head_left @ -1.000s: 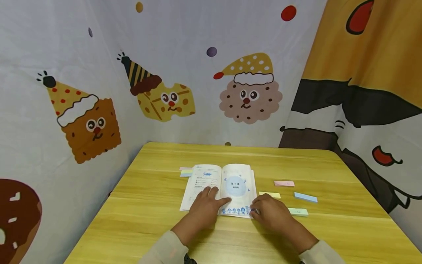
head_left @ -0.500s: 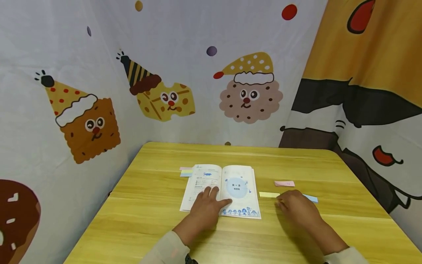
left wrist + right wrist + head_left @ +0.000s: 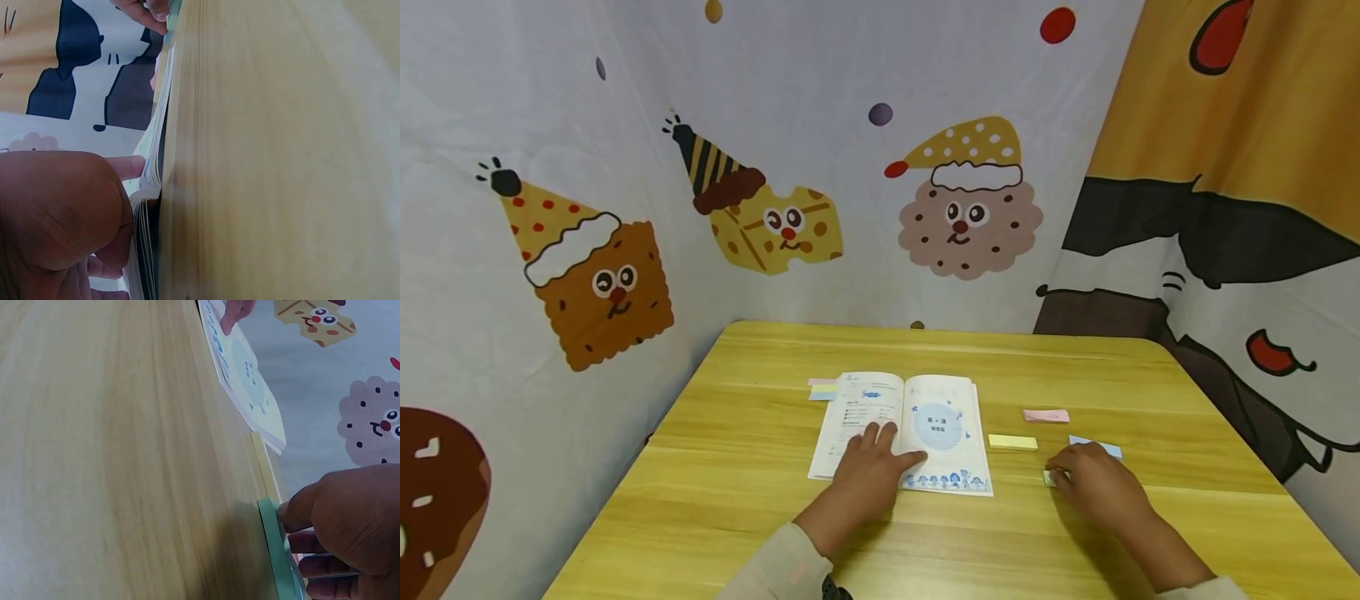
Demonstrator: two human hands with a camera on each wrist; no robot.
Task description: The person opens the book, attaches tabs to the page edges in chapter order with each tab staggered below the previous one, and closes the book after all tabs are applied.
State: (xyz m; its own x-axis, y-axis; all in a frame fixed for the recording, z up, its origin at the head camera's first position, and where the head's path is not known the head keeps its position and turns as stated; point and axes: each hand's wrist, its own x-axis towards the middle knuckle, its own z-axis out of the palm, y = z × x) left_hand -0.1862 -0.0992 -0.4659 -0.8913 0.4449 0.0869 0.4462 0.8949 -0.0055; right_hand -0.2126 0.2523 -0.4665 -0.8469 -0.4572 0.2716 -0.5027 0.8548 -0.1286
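An open book (image 3: 951,462) with blue printing lies on the wooden table, a round blue title on its right page. My left hand (image 3: 867,473) rests across the pages near the fold, fingers spread and thumb on the right page. To the right of the book, my right hand (image 3: 1097,483) is over a green sticky note pad (image 3: 278,553) and hides most of it in the head view. In the right wrist view the thumb (image 3: 299,509) is at the pad's edge and the other fingers curl on its far side.
A yellow sticky note pad (image 3: 1012,442) lies beside the book's right edge. Beyond it are a pink pad (image 3: 1046,416) and a blue pad (image 3: 1105,448). Coloured tabs (image 3: 822,390) stick out from the book's left edge. A cartoon-printed cloth (image 3: 865,300) hangs behind the table (image 3: 715,500).
My right hand has gone from the lower right corner of the book, rightward to the green sticky note pad. The right page lies flatter now. My left hand has stayed in place.
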